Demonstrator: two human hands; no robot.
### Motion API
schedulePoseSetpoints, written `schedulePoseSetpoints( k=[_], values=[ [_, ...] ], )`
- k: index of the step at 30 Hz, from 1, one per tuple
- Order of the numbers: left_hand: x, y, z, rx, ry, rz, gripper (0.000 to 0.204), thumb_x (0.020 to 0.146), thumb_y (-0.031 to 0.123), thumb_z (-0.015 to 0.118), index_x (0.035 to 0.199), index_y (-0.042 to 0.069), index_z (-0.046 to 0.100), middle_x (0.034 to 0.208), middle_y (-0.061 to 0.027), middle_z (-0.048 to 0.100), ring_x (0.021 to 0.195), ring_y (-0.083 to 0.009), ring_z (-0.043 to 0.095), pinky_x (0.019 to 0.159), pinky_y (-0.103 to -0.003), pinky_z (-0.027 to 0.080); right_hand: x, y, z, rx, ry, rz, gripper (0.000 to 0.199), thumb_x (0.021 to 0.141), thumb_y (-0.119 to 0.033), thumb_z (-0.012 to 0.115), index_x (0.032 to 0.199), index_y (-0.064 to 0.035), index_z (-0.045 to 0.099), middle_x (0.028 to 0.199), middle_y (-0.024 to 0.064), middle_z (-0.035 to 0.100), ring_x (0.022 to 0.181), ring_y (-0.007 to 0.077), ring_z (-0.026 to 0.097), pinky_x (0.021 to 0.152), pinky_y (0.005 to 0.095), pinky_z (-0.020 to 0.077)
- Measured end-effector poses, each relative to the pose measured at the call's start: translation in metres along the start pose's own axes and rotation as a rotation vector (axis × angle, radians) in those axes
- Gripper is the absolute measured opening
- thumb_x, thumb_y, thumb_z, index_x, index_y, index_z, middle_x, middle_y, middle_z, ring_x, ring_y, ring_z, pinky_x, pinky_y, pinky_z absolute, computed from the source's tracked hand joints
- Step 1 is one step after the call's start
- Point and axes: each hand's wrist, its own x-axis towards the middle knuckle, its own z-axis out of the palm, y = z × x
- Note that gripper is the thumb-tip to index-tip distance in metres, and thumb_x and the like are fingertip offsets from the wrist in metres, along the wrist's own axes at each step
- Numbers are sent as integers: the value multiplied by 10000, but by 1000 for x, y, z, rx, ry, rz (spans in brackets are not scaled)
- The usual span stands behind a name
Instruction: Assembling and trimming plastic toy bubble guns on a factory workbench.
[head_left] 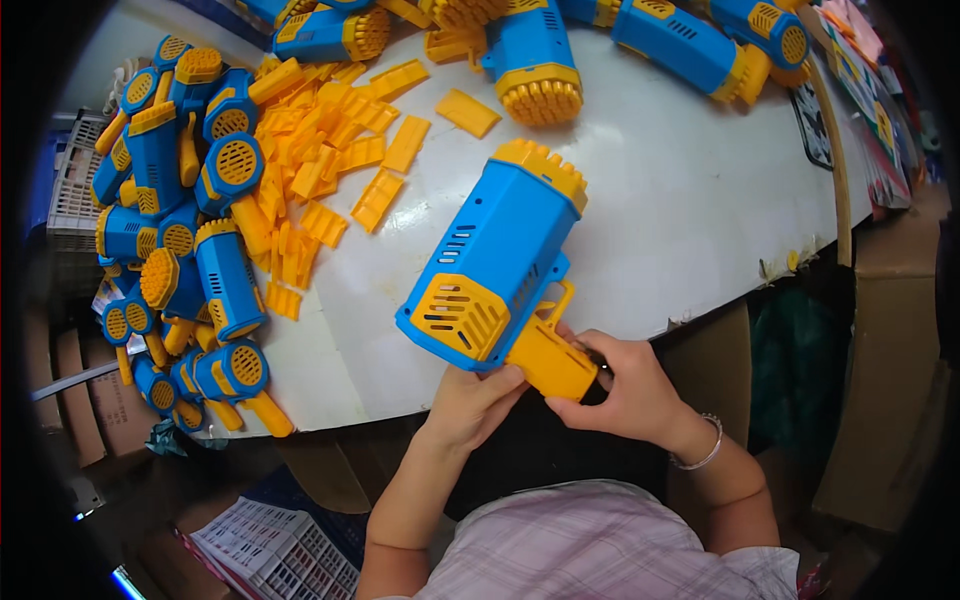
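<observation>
A blue toy bubble gun (495, 250) with yellow ends and a yellow handle is held over the table's near edge. Its many-holed muzzle points away and slightly right. My left hand (468, 402) supports it from below, thumb against the base of the handle, the other fingers mostly hidden under the body. Around the lower end of the handle curls my right hand (640, 388), thumb at the bottom and fingers along the right side. A small dark, shiny spot shows between those fingers and the handle; I cannot make out what it is.
Loose yellow plastic pieces (330, 140) lie heaped on the white table (700, 220), left of centre. Several more bubble guns (155, 160) are piled at the left, others (675, 45) along the far side. A phone-like dark object (812, 125) lies at the right edge; a white crate (270, 550) stands below left.
</observation>
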Motion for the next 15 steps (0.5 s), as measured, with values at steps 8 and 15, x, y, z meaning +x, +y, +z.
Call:
schedulePoseSetpoints(
  k=[8,15],
  values=[
    [-11,12,4,189,150,4,408,800,8,579,1171,-67,427,1153,-153,510,1043,-219,517,908,-336,409,5,2,27,-180,166,-99,387,619,-200,732,891,24,571,647,139,568,524,148,573,504,250,456],
    [-16,15,4,278,142,-51,387,803,-2,572,1161,-70,442,1146,-137,518,1060,-201,503,919,-334,396,3,5,34,-173,164,-96,400,615,-232,718,883,30,578,615,148,568,503,206,577,492,278,468]
  ],
)
